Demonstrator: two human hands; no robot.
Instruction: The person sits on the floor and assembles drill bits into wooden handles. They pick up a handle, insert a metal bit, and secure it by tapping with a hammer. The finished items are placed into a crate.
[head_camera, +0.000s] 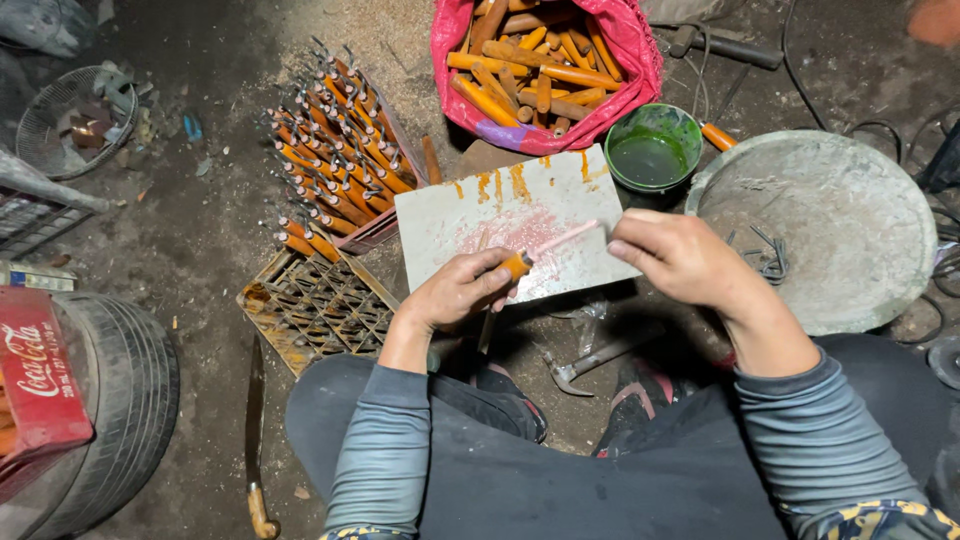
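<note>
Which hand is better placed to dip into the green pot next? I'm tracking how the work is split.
Probably the right hand. It already holds the thin pink stick and sits just below the green pot. The left hand is farther away, gripping an orange handle.

Place: a rough workshop, where I sit low over a dirt floor (200, 240) strewn with sawdust and scraps.
Stock: a pink sack (640, 60) stuffed with orange wooden handles (530, 70) beyond my knees, and a crate (315, 300) at the floor's left side with finished tools (335, 150) stood upright in rows.
Work surface: a paint-stained board (500, 215) set across the crate's edge.
Supplies: a green tub (652, 150) of liquid beside a round concrete slab (830, 220).
Tools lying about: a hammer (590, 362) between my feet, a long knife (255, 420) on the floor.
Clutter: an old tyre (125, 400) and a wire basket (75, 120) at the left.
</note>
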